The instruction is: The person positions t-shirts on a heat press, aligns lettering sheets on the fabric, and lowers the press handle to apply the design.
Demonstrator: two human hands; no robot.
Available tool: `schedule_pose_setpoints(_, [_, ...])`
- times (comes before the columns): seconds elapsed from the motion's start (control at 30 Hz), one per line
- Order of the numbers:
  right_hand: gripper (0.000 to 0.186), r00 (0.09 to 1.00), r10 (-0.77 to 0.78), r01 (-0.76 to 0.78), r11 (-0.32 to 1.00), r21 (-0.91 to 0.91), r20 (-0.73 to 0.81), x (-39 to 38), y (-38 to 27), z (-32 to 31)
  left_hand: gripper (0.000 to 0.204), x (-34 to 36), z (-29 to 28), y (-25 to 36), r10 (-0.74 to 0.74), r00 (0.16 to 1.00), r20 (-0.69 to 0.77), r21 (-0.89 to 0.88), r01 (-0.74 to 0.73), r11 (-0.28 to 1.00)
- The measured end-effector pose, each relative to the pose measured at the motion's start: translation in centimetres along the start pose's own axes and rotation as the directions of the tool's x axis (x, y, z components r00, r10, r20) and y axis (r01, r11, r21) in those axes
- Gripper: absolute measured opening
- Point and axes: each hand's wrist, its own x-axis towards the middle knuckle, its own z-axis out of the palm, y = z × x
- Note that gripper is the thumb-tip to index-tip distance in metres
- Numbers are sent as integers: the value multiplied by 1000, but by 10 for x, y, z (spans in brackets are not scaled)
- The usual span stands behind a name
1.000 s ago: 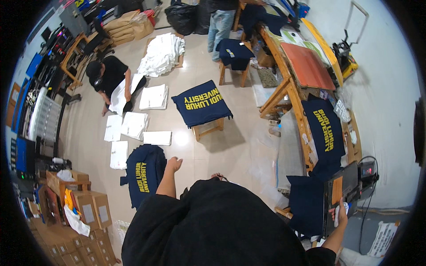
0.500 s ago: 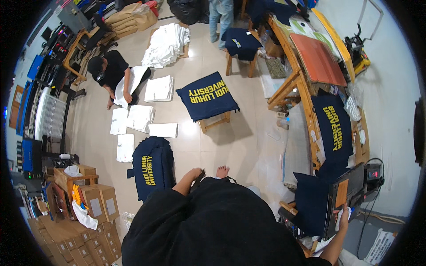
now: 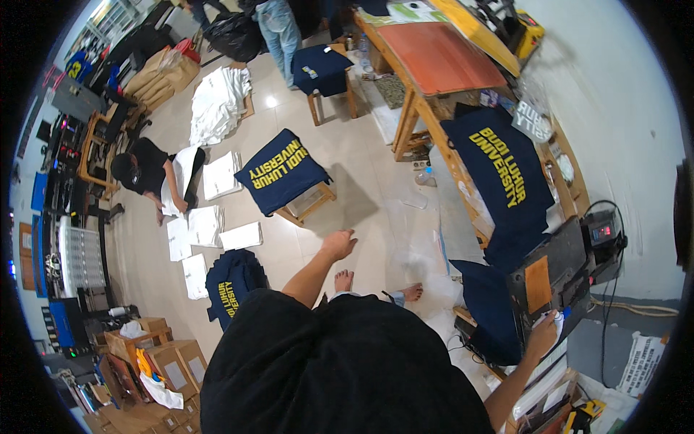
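My right hand is closed around the white-wrapped handle at the near edge of a heat press, a black flat plate with an orange-brown patch on top. Navy cloth sticks out from the left side of the plate. Beyond it, a navy shirt with yellow lettering lies spread on the wooden bench. My left hand hangs in the air over the floor, fingers partly stretched out, and nothing shows in it. Ahead of that hand, another navy printed shirt is draped over a wooden stool.
A navy shirt pile lies on the floor at my left, near white folded stacks. A person crouches there handling white cloth. Cartons stand lower left. A cabled control box sits beside the press; an orange board lies farther along.
My left hand has moved forward and right, away from my body. My right hand stays at the press handle, and more of the plate's top shows. The whole view has turned.
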Motion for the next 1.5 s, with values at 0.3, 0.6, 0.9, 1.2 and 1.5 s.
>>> schedule_pose_setpoints(0.3, [63,987,-134,99,946,308,93,-44,9,-47,39,-28,-20,337,712,663,-229,-263,-747,611])
schedule_pose_setpoints(0.6, [42,854,-238,74,935,346,462,6,10,-59,54,-67,12,540,963,266,36,-59,-962,268])
schedule_pose_setpoints(0.9, [34,679,-305,81,935,345,667,6,33,-41,84,-63,38,551,697,487,526,296,-873,386])
schedule_pose_setpoints(1.2, [33,522,-377,-90,868,488,765,15,44,-28,89,-62,30,559,630,480,610,261,-873,412])
schedule_pose_setpoints(1.5, [34,547,-451,-47,825,564,705,28,41,-83,104,-52,26,559,652,455,607,148,-870,470])
